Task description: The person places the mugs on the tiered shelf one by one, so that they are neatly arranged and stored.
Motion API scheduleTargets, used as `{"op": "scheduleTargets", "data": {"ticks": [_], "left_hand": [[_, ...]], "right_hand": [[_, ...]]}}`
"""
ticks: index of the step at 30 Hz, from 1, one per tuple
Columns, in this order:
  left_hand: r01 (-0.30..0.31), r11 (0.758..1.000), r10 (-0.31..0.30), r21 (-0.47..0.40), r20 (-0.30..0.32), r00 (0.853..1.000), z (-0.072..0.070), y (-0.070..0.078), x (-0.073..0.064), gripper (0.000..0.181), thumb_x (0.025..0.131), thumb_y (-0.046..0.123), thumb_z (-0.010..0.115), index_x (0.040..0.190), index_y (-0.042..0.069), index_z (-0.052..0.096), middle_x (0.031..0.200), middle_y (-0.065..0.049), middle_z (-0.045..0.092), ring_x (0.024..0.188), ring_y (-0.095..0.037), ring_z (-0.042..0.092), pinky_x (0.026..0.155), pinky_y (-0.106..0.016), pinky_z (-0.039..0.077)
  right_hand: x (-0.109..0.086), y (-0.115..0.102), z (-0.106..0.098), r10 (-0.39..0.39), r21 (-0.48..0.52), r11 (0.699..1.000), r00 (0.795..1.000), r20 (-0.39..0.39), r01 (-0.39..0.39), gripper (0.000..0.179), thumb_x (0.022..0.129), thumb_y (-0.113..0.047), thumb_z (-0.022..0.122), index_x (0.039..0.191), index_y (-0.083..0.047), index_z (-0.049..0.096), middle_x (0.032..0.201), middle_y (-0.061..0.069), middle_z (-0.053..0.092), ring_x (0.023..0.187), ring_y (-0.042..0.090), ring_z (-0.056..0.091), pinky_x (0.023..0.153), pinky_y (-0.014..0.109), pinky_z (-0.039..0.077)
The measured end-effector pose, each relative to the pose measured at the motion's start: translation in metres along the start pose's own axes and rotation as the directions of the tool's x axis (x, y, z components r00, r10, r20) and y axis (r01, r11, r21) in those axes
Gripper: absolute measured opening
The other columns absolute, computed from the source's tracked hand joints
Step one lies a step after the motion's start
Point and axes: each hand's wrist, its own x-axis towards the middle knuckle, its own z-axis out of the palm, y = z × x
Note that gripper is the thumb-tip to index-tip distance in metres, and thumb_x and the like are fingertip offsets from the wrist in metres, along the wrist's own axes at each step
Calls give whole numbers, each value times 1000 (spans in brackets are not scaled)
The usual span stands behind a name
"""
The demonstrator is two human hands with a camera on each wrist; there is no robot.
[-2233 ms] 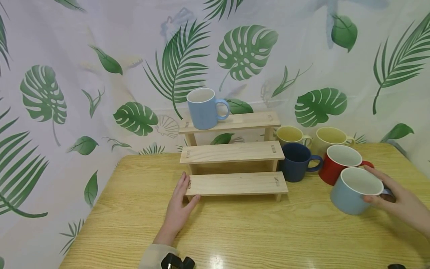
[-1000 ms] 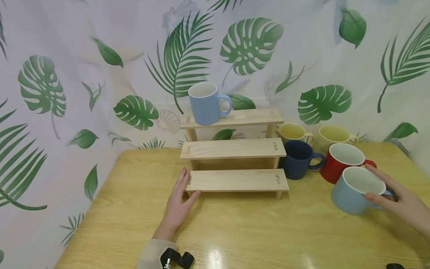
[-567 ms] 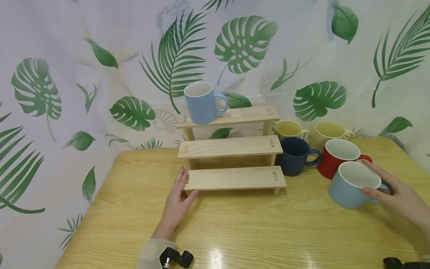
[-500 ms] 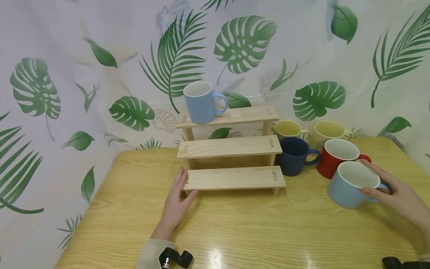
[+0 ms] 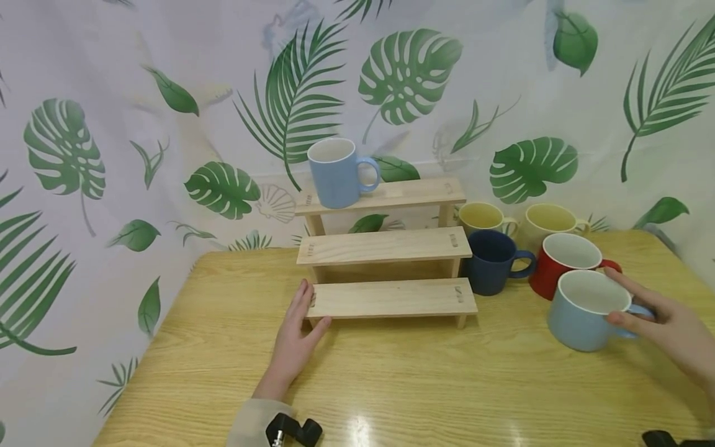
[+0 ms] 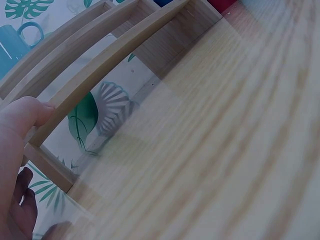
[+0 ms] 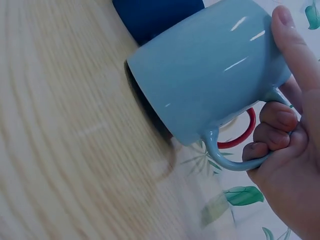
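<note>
My right hand (image 5: 665, 323) holds a light blue mug (image 7: 200, 70) by its handle, fingers curled through the loop and thumb up by the rim. The mug is close over the table, a dark shadow under its base, and overlaps a red mug (image 5: 540, 273) in the head view. My left hand (image 5: 293, 341) grips the left end of the lowest board of a three-step wooden shelf (image 5: 391, 299); its thumb (image 6: 37, 111) lies on the front edge. Another blue mug (image 5: 335, 177) stands upright at the left of the top board, handle to the right.
Right of the shelf stand a dark blue mug (image 5: 490, 267) and two yellow mugs (image 5: 550, 226), close to the red one. A leaf-print cloth (image 5: 424, 149) hangs behind the wooden table (image 5: 391, 385).
The light blue mug has turned slightly in my right hand, so more of its handle shows. My left hand keeps its place on the shelf; the head view has shifted a little.
</note>
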Motion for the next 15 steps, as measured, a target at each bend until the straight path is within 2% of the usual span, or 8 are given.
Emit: {"op": "scheduleTargets", "data": {"ticks": [4, 7, 12, 15], "left_hand": [[1, 1000, -1, -2, -2, 1000, 0, 1, 1, 73, 94, 38, 60, 153, 13, 24, 159, -3, 13, 140, -18, 24, 112, -47, 19], [4, 1000, -4, -1, -1, 1000, -1, 2, 0, 72, 94, 38, 60, 152, 13, 25, 159, -3, 14, 141, -17, 21, 112, -46, 19], [6, 1000, -6, -8, 4, 1000, -1, 2, -1, 73, 94, 38, 60, 153, 14, 24, 159, -3, 13, 141, -18, 23, 112, -47, 19], [4, 1000, -4, -14, 6, 1000, 0, 1, -1, 73, 94, 38, 60, 153, 14, 23, 159, -2, 12, 139, -18, 27, 112, -48, 20]], "right_hand": [[-1, -3, 0, -61, 112, 992, 997, -39, 65, 68, 93, -13, 63, 150, -31, 30, 140, -24, 33, 95, -14, 40, 68, 6, 42], [-2, -5, 0, -97, 202, 973, 993, -69, 109, 67, 91, -3, 63, 149, -23, 36, 124, -32, 43, 91, -13, 45, 69, 6, 43], [-2, -9, 1, -88, 261, 959, 992, -85, 108, 65, 90, -1, 64, 147, -20, 39, 124, -34, 44, 98, -17, 46, 72, 5, 43], [-1, -10, 2, -113, 356, 924, 989, -93, 139, 64, 89, 3, 63, 146, -18, 42, 127, -30, 46, 100, -15, 49, 73, 6, 44]]}}
